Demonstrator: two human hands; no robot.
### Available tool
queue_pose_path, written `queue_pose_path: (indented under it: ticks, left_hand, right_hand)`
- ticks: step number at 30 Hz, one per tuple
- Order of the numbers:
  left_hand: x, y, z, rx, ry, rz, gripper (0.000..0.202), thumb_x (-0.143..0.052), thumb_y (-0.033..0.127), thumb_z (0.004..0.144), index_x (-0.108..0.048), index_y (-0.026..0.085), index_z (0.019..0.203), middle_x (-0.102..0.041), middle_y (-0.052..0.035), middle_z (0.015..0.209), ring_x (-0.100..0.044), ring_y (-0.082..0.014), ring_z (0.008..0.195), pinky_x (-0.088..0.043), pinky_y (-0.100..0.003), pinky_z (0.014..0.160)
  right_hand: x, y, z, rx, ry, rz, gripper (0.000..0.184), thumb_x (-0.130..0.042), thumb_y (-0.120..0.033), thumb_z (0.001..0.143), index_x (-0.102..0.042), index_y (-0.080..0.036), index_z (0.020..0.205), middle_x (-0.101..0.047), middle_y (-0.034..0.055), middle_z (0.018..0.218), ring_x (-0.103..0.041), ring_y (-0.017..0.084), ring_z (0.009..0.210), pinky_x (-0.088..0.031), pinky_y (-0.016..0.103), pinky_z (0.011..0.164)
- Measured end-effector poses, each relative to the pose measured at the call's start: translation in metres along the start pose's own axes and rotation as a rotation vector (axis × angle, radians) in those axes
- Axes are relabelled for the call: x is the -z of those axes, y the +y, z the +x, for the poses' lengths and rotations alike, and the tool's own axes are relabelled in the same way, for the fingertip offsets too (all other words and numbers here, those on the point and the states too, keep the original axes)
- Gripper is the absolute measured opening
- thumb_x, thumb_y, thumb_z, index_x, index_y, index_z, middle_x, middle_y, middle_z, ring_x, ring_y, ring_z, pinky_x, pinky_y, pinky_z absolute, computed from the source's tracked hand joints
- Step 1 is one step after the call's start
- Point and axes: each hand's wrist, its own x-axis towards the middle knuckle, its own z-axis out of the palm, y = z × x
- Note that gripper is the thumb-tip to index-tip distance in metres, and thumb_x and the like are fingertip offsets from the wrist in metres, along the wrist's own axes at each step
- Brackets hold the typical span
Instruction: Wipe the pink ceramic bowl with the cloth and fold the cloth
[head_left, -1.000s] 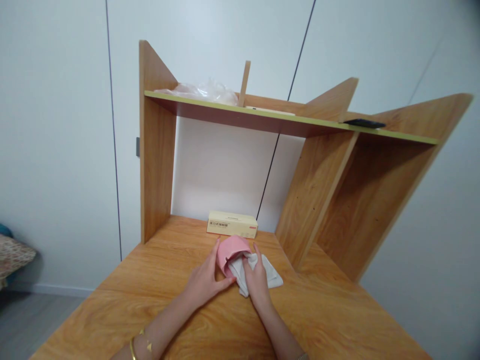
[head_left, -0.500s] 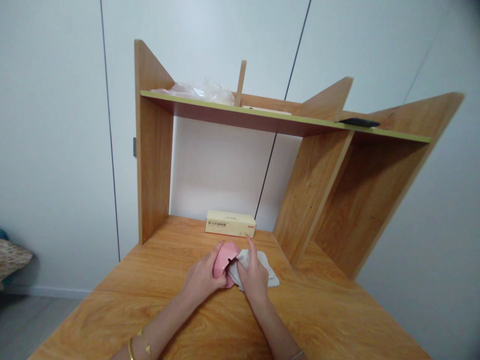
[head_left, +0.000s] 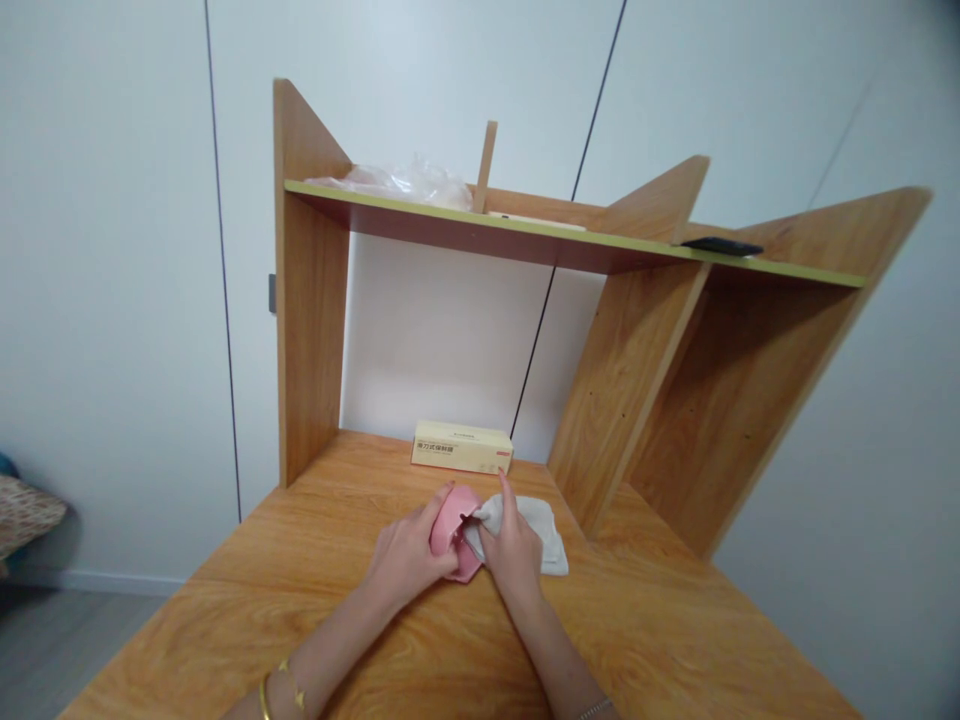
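On the wooden desk [head_left: 300,620], my left hand [head_left: 409,560] is curled around a small pink bowl-like object [head_left: 454,525], tipped on its side with the thumb and fingers gripping its rim. My right hand [head_left: 514,555] presses a light grey cloth [head_left: 544,520] against the pink object, fingers closed on the cloth with the index finger stretched along it. The rest of the cloth lies flat on the desk to the right of my hands.
A cream cardboard box [head_left: 461,446] lies at the back of the desk under the shelf [head_left: 525,235]. Crumpled clear plastic [head_left: 405,185] and a dark flat object [head_left: 720,245] rest on the shelf. Wooden dividers [head_left: 622,370] stand to the right.
The pink object has been tipped further and turned in my left hand, now showing less of its face. My right hand has shifted with the cloth against it.
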Motion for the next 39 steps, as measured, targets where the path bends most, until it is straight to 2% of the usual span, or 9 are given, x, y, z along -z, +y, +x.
queue_pose_path:
  ticks: [4, 8, 11, 15, 21, 28, 31, 36, 39]
  left_hand:
    - [0.001, -0.001, 0.000, -0.069, 0.005, 0.011, 0.071, -0.049, 0.039, 0.070, -0.018, 0.032, 0.134, -0.059, -0.0004, 0.107, -0.057, -0.0217, 0.092, -0.040, -0.027, 0.074]
    - [-0.001, -0.004, 0.001, 0.052, 0.090, -0.114, 0.070, -0.039, 0.052, 0.078, -0.010, 0.026, 0.136, -0.057, -0.0046, 0.111, -0.056, -0.0230, 0.094, -0.040, -0.029, 0.075]
    - [-0.008, -0.008, 0.003, 0.102, 0.118, -0.267, 0.082, -0.040, 0.057, 0.076, -0.001, 0.018, 0.137, -0.053, -0.0088, 0.116, -0.055, -0.0251, 0.096, -0.040, -0.031, 0.076]
    - [-0.022, -0.011, 0.003, 0.021, 0.059, -0.398, 0.088, -0.053, 0.049, 0.071, -0.004, 0.016, 0.136, -0.050, -0.0105, 0.120, -0.052, -0.0253, 0.102, -0.040, -0.030, 0.080]
    - [-0.030, -0.017, 0.007, 0.011, 0.059, -0.396, 0.077, -0.052, 0.037, 0.073, -0.011, 0.018, 0.135, -0.051, -0.0084, 0.120, -0.052, -0.0218, 0.103, -0.040, -0.029, 0.082]
    - [-0.012, -0.009, 0.003, -0.048, 0.042, -0.251, 0.080, -0.058, 0.038, 0.065, -0.020, 0.022, 0.133, -0.049, -0.0076, 0.122, -0.049, -0.0244, 0.106, -0.038, -0.031, 0.083]
    - [-0.006, -0.002, -0.001, 0.001, 0.021, -0.207, 0.082, -0.057, 0.036, 0.064, -0.017, 0.022, 0.135, -0.048, -0.0079, 0.123, -0.048, -0.0255, 0.107, -0.037, -0.031, 0.085]
    - [0.000, 0.003, -0.003, -0.013, 0.012, -0.104, 0.075, -0.053, 0.031, 0.065, -0.023, 0.024, 0.133, -0.048, -0.0059, 0.123, -0.049, -0.0252, 0.105, -0.038, -0.031, 0.082]
    - [0.003, 0.003, -0.003, -0.019, -0.011, -0.074, 0.068, -0.051, 0.034, 0.066, -0.029, 0.027, 0.130, -0.054, -0.0039, 0.115, -0.053, -0.0249, 0.100, -0.039, -0.031, 0.079]
  right_hand:
    - [-0.007, 0.004, 0.001, -0.082, -0.105, 0.080, 0.065, -0.046, -0.031, 0.076, -0.021, -0.015, 0.133, -0.064, 0.0064, 0.079, -0.060, 0.022, 0.073, -0.039, 0.027, 0.059]
    - [-0.015, 0.007, -0.002, -0.138, -0.148, 0.359, 0.057, -0.038, -0.026, 0.079, -0.024, -0.012, 0.132, -0.065, 0.0047, 0.076, -0.060, 0.018, 0.067, -0.041, 0.024, 0.058]
    - [-0.017, 0.006, -0.003, -0.218, -0.096, 0.466, 0.054, -0.035, -0.026, 0.080, -0.026, -0.010, 0.131, -0.065, 0.0079, 0.088, -0.060, 0.019, 0.079, -0.043, 0.025, 0.065]
    - [-0.019, 0.004, -0.002, -0.240, -0.065, 0.528, 0.052, -0.035, -0.027, 0.081, -0.026, -0.012, 0.130, -0.059, 0.0103, 0.107, -0.054, 0.018, 0.098, -0.041, 0.026, 0.075]
    - [-0.013, -0.001, -0.002, -0.246, -0.227, 0.260, 0.055, -0.041, -0.031, 0.080, -0.028, -0.013, 0.130, -0.063, 0.0104, 0.094, -0.059, 0.021, 0.085, -0.040, 0.025, 0.064]
    - [0.005, -0.005, 0.000, -0.138, -0.123, -0.071, 0.059, -0.043, -0.030, 0.081, -0.020, -0.016, 0.133, -0.065, 0.0063, 0.076, -0.061, 0.022, 0.072, -0.036, 0.025, 0.058]
    - [0.005, -0.005, 0.000, -0.119, -0.118, -0.103, 0.062, -0.045, -0.031, 0.079, -0.019, -0.018, 0.133, -0.065, 0.0061, 0.079, -0.060, 0.021, 0.075, -0.036, 0.025, 0.058]
    - [-0.004, -0.004, -0.002, -0.214, -0.302, 0.004, 0.066, -0.048, -0.038, 0.076, -0.021, -0.017, 0.132, -0.065, 0.0060, 0.081, -0.061, 0.022, 0.076, -0.036, 0.024, 0.057]
    - [-0.005, -0.004, -0.004, -0.150, -0.239, 0.026, 0.062, -0.048, -0.031, 0.076, -0.023, -0.017, 0.132, -0.065, 0.0049, 0.082, -0.060, 0.020, 0.077, -0.037, 0.024, 0.059]
